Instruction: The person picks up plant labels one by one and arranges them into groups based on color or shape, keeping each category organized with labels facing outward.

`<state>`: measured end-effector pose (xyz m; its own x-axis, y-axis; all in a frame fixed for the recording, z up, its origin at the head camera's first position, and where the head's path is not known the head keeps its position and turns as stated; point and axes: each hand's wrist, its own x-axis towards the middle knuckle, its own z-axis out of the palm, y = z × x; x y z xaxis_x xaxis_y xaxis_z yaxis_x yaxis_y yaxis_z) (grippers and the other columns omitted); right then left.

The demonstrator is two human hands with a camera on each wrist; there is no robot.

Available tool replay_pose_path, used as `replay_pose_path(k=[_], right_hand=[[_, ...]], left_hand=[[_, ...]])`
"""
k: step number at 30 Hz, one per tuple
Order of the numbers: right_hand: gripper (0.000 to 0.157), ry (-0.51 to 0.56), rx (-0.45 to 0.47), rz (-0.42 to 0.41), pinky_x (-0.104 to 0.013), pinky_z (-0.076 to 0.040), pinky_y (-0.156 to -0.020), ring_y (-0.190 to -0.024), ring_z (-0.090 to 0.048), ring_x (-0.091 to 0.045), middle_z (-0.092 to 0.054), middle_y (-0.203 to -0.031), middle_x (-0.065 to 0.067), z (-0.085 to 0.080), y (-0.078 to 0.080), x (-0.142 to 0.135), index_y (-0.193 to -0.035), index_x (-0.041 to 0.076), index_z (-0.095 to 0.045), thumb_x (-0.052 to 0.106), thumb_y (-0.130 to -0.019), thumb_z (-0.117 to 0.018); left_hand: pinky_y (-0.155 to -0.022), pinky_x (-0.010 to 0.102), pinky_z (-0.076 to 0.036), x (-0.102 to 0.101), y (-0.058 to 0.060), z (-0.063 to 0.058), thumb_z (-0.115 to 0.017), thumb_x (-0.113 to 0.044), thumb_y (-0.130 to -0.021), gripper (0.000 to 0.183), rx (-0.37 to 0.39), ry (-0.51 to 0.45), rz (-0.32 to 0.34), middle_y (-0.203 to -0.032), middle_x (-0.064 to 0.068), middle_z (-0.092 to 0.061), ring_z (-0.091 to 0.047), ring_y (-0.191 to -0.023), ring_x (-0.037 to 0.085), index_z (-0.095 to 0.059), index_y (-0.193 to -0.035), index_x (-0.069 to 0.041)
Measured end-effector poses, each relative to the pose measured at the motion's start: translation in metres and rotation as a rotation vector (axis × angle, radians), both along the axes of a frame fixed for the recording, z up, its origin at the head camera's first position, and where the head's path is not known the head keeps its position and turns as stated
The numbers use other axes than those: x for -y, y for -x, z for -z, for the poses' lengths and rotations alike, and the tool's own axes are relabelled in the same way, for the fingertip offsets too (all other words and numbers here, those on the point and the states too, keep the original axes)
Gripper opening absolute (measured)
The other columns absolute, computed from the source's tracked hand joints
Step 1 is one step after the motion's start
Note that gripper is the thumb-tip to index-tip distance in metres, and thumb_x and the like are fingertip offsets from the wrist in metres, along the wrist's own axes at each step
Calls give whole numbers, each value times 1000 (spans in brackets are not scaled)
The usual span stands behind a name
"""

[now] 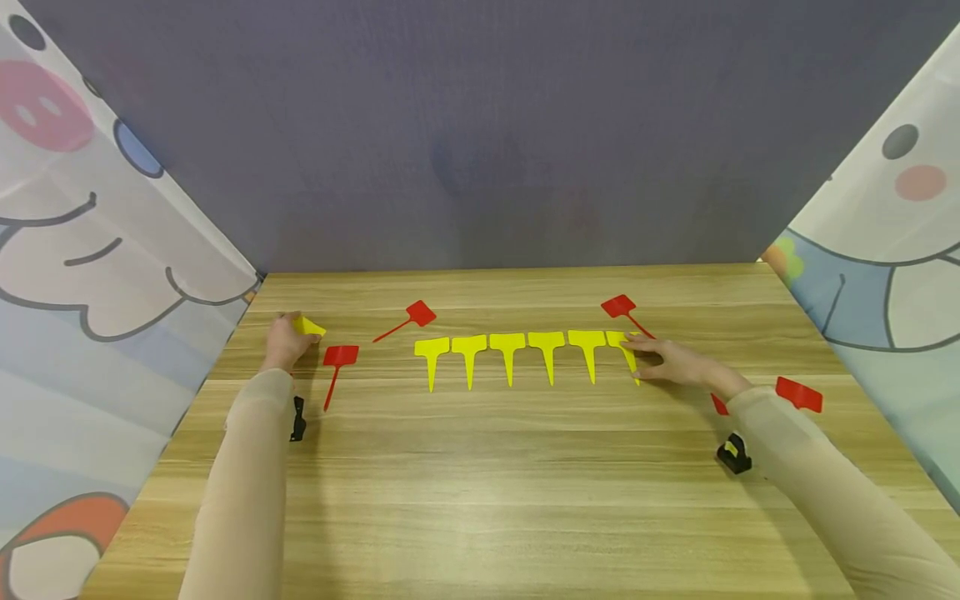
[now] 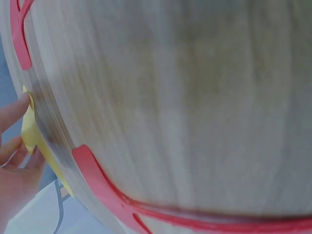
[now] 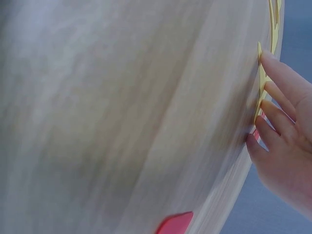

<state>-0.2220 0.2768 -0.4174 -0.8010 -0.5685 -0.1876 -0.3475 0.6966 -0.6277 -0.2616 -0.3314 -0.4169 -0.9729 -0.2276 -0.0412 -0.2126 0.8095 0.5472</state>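
Note:
Several yellow T-shaped plant labels lie in a row across the table, heads toward the back and points toward the front. My right hand rests its extended fingertips on the rightmost yellow plant label, which lies flat at the row's end; the right wrist view shows the fingers along its edge. Over at the left side, my left hand pinches another yellow plant label between thumb and fingers. In the left wrist view this label is tilted and partly covered by the fingers.
Red plant labels lie scattered: one beside my left hand, one behind the row's left end, one behind its right end, and one by my right sleeve. Small black objects are near both forearms. A grey panel borders the table's back.

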Motion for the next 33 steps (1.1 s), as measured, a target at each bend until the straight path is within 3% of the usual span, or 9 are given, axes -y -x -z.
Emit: replay_pose_path(k=[5,12,24,28,33], right_hand=[[61,4,3,-3,-57,-23,-97,-125,-19,-46,-23,-140,-25,-2,-1,1,-133,-4,-34,19,-83,-61],[61,10,11,2,-58,-23,-96,-125,-19,-47,-23,-140,-25,-3,-1,2,-133,-4,-34,19,-83,-61],[60,-2,3,7,-57,-23,-98,-126,-18,-45,-22,-141,-23,2,1,1,-134,-2,-33,17,-84,-60],[60,2,-2,0,-58,-23,-97,-125,-19,-46,-22,-140,-24,1,0,1,-134,-3,-33,18,-84,-60],[60,5,-4,0,-58,-23,-97,-125,-19,-46,-23,-140,-25,0,-1,1,-133,-4,-34,19,-84,-60]], left_hand=[[-97,51,-31,1,1,1,-61,3,-77,61,-46,-15,21,-127,36,-26,-33,-111,49,-30,-129,14],[-94,53,-33,0,1,1,-58,7,-77,58,-72,-38,-3,-123,38,-28,-35,-109,50,-33,-129,10],[-86,50,-41,-2,1,-2,-44,14,-80,39,-223,-75,11,-116,34,-43,-43,-104,44,-47,-118,10],[-72,39,-45,-9,3,-6,-42,12,-80,36,-288,-80,-9,-108,31,-51,-48,-92,37,-52,-114,8],[-61,23,-38,-20,5,-11,-44,10,-80,34,-326,-97,-22,-102,27,-55,-48,-81,28,-54,-112,7]])
